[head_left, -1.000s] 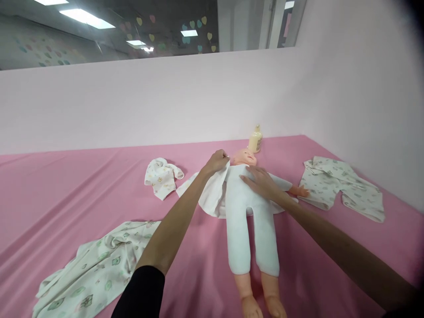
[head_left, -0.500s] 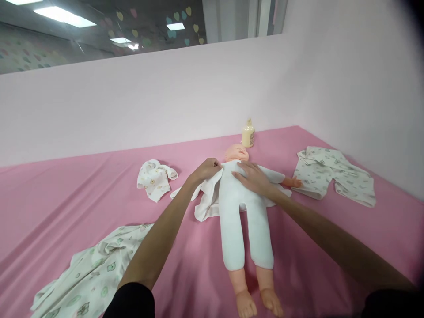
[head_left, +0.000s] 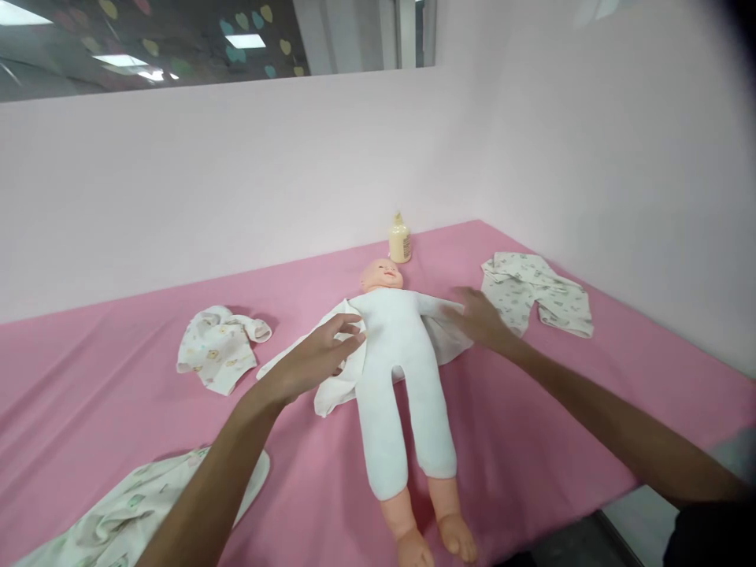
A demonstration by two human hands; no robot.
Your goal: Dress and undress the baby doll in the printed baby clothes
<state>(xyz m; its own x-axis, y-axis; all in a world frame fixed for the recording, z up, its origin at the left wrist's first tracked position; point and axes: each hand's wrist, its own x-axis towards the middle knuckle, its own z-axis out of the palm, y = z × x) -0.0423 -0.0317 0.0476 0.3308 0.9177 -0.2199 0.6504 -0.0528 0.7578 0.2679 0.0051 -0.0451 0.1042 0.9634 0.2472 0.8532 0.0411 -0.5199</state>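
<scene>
A baby doll [head_left: 390, 331] with a white cloth body lies face up, its feet toward me. Spread beneath it is a white baby shirt [head_left: 339, 391], which shows on both sides of the torso. My left hand [head_left: 322, 354] is over the shirt's left part beside the doll's chest, fingers bent and apart with nothing held. At the end of the doll's arm on the right is my right hand [head_left: 481, 319]. Its fingers are smeared by motion, and it hides the doll's hand, so I cannot see whether it grips.
A pump bottle [head_left: 400, 241] stands behind the doll's head. Small printed baby clothes [head_left: 218, 346] lie at left, and printed pants [head_left: 537, 293] at right. Printed cloth [head_left: 112, 512] lies front left on the pink sheet [head_left: 307, 488]. A white wall [head_left: 236, 173] rises behind.
My left hand has come off the shirt's edge by the doll's shoulder and moved down toward me. My right hand has left the doll's chest for its arm on the right. The view has turned right.
</scene>
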